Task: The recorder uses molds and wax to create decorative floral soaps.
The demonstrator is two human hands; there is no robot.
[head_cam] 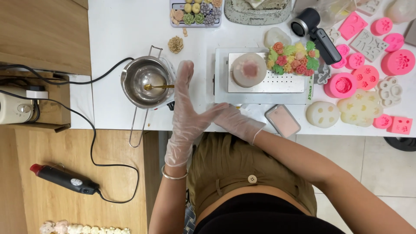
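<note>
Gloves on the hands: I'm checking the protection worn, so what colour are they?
Clear, see-through gloves, best seen in the head view.

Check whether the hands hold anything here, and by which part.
Nothing is held: the gloved left hand and right hand touch only each other.

pot: steel melting pot with a gold spoon inside, on the white table
scale: white platform carrying a round pale candle, with a cluster of coloured wax flowers just beside the candle
moulds: pink silicone moulds at the right, white ones nearer the table edge
heat gun: black with red tip, on the wooden bench
phone: pink, near the table edge
</note>
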